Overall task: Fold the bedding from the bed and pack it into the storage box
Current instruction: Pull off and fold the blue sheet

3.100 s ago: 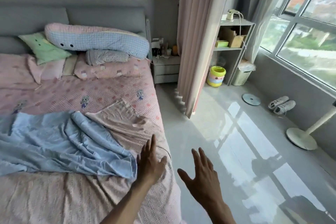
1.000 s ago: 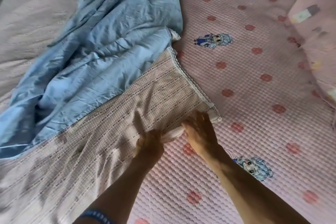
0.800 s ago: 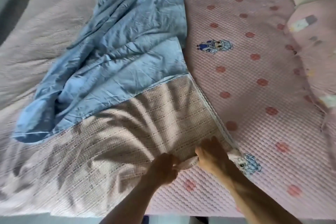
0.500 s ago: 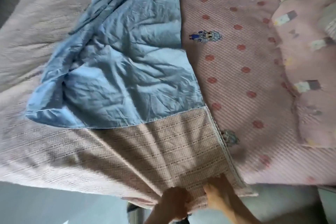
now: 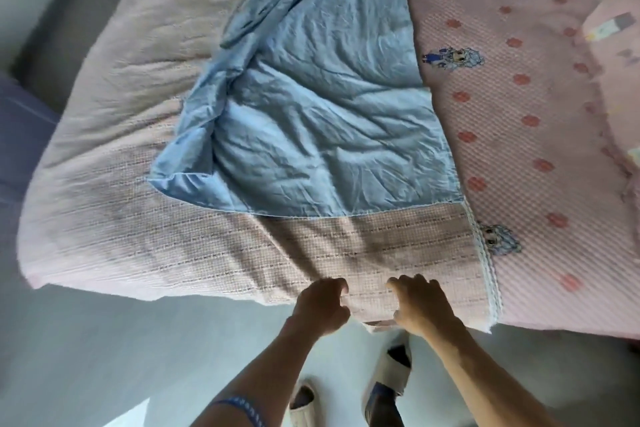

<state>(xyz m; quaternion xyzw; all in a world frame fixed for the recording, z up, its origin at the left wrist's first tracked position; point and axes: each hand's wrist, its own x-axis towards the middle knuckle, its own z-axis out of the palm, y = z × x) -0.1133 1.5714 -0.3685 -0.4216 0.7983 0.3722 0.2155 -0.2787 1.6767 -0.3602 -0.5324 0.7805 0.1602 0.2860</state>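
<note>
- Hands at the bed's near edge: the left hand and right hand sit side by side on a pink woven blanket where it hangs over the side of the bed.
- Left fingers are curled tight, thumb pressed in, pinching the blanket's hem.
- Right fingers are bent over the cloth with the thumb tucked under the edge, gripping the same hem just beside the blanket's white-trimmed border.
- Pale blue quilt lies crumpled on top of the blanket, reaching from the far end of the bed toward the hands and stopping short of them.
- Pink sheet with red dots and cartoon figures covers the mattress to the right of the blanket; pillows crowd the far right corner.
- Blue wristband circles the left forearm.
- Two slippered feet stand on the grey floor below the hands.
- No storage box shows in this view.
</note>
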